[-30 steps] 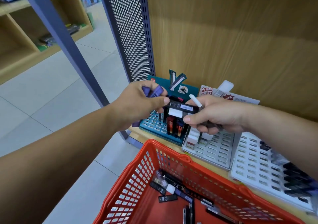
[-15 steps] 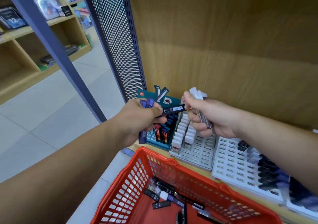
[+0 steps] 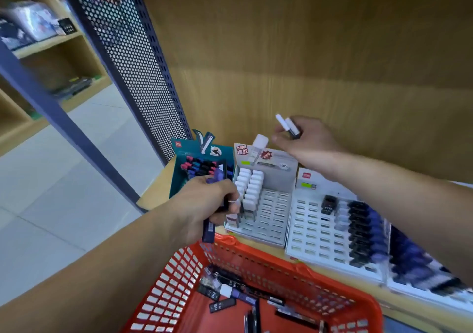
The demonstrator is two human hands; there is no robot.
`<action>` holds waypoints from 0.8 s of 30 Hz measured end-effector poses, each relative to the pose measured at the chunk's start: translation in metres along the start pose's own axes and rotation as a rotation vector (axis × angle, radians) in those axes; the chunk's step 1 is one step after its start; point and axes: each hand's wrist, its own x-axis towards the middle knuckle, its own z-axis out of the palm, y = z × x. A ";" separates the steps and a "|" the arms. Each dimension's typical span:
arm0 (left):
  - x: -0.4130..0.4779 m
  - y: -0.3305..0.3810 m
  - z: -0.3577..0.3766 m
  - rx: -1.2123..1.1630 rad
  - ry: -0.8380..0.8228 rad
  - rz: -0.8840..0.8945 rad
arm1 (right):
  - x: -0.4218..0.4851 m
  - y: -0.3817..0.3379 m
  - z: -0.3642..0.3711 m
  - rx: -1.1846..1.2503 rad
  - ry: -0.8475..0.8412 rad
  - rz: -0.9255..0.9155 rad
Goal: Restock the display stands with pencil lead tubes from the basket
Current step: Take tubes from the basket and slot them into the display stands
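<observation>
My left hand (image 3: 204,206) grips a bunch of purple and black lead tubes (image 3: 208,227) in front of the teal display stand (image 3: 179,176) and the grey-white stand (image 3: 271,212). Raised above the grey-white stand, my right hand (image 3: 307,138) pinches two white-capped tubes (image 3: 286,125). The grey-white stand carries two rows of white-capped tubes on its left side. A white stand (image 3: 314,232) to its right bears dark and purple tubes. The red basket (image 3: 281,266) sits below, with several loose tubes (image 3: 222,297) on its bottom.
A wooden back panel (image 3: 307,63) rises behind the stands. A perforated dark metal side panel (image 3: 128,51) and a blue post (image 3: 84,138) stand at left. Tiled floor (image 3: 64,191) and another wooden shelf unit (image 3: 46,51) lie beyond them.
My right hand has lifted up and to the right, away from my left hand, carrying white-capped tubes. My left hand has dropped lower with its bunch. The view has shifted right.
</observation>
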 end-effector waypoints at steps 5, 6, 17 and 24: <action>0.008 0.003 0.015 -0.009 0.061 0.113 | -0.002 -0.026 0.023 0.586 -0.371 0.223; 0.008 0.003 0.018 -0.032 0.067 0.127 | -0.003 -0.030 0.028 0.640 -0.417 0.232; -0.003 0.005 0.011 -0.262 -0.157 0.154 | -0.020 -0.027 0.046 0.626 -0.562 0.174; -0.001 -0.003 -0.004 -0.098 -0.132 0.138 | -0.027 -0.011 0.030 0.408 -0.317 0.068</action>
